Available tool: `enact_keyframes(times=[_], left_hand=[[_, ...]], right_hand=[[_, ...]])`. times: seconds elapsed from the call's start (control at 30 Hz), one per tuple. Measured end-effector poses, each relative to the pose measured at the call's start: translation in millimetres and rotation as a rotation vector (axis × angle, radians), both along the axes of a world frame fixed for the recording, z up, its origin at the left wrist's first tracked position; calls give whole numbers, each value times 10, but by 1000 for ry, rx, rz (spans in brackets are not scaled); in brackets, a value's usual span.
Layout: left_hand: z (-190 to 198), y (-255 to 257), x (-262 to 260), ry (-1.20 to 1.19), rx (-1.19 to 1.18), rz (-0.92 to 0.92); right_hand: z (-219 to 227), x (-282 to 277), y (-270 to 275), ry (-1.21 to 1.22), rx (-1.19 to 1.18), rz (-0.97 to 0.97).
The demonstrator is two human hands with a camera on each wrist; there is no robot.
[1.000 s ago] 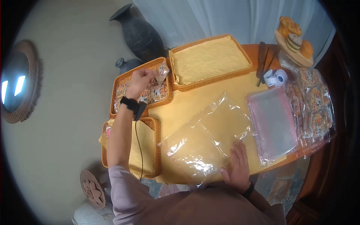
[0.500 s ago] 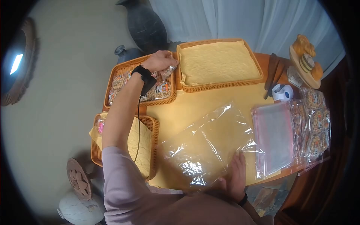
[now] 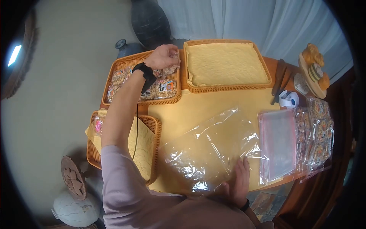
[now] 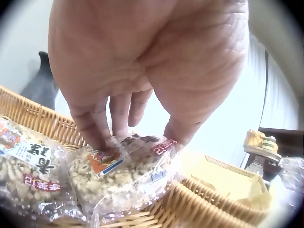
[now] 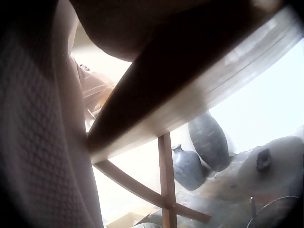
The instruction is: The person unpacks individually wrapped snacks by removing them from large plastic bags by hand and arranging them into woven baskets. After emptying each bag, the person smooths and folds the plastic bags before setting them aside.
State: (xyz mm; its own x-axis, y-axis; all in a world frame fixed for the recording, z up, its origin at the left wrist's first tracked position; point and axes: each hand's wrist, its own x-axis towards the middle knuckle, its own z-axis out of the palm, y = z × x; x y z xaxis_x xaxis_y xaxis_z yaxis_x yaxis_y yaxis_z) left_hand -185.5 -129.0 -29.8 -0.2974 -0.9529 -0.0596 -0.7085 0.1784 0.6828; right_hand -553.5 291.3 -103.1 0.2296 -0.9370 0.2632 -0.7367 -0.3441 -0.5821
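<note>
My left hand reaches into the upper-left wicker basket and grips a clear-wrapped crunchy snack cake at its right end. In the left wrist view, the thumb is on one side of the wrapper and the fingers on the other. A second wrapped snack cake lies beside it; several more fill the basket, partly hidden by my forearm. My right hand rests with straight fingers on the lower right edge of a large clear plastic bag. The right wrist view does not show its fingers.
A paper-lined basket stands at the back, another lined basket at the near left. On the right lie a stack of clear bags, filled snack bags, a tape roll and dark utensils. A bread display stands behind.
My left hand has moved from the middle of the basket to its back right end, lowering a snack cake there. The right hand stays on the bag. The head view has shifted slightly.
</note>
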Motion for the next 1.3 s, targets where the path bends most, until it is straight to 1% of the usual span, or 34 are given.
enact_keyframes(times=[0.1,0.17,0.2,0.27,0.3,0.37,0.4,0.47,0.5,0.57,0.6,0.67,0.7,0.77,0.8,0.87,0.9,0.97,1.0,1.07,1.1,1.17,1.3], left_hand=[[-86,55,22,81,-53,19],[-64,108,19,30,-103,24],[-57,106,27,34,-102,29],[-58,76,40,-55,-87,41],[-71,80,38,-48,-89,46],[-97,76,35,-14,-17,58],[-154,78,43,-8,-20,59],[-300,103,66,138,-75,52],[-350,103,108,144,-76,51],[-348,183,147,101,-26,10],[-343,200,148,104,-23,11],[-265,271,113,78,71,44],[-292,250,131,80,74,48],[-275,191,133,90,144,-28],[-292,201,116,92,141,-26],[-211,351,-8,-463,10,-60],[-207,395,-18,-461,7,-56],[-201,473,-22,-605,-81,-16],[-189,503,-13,-603,-84,-11],[-122,592,8,-489,1,62],[-97,645,18,-489,5,63],[-64,772,48,-591,21,-50],[-134,887,6,-674,64,-58]], right_hand=[[28,8,-11,17,13,0],[35,9,-9,28,17,4],[39,8,-12,35,20,5],[18,7,-7,41,21,5],[8,4,-9,42,19,0],[10,16,-9,43,15,-4],[10,17,-9,39,14,-13],[-19,8,-16,42,11,-15],[-25,5,-18,40,13,-14],[-10,15,-22,41,8,-18],[-3,25,-24,37,2,-20],[15,38,-34,51,8,-25],[23,47,-31,60,11,-33],[11,47,-26,61,12,-34],[7,48,-27,58,10,-38],[15,58,-30,59,17,-42],[21,58,-32,61,28,-44],[42,72,-28,53,36,-44],[53,72,-37,43,45,-47],[67,72,-47,52,43,-43],[70,77,-37,56,48,-43],[58,65,-23,62,46,-32],[109,121,-48,62,9,-31]])
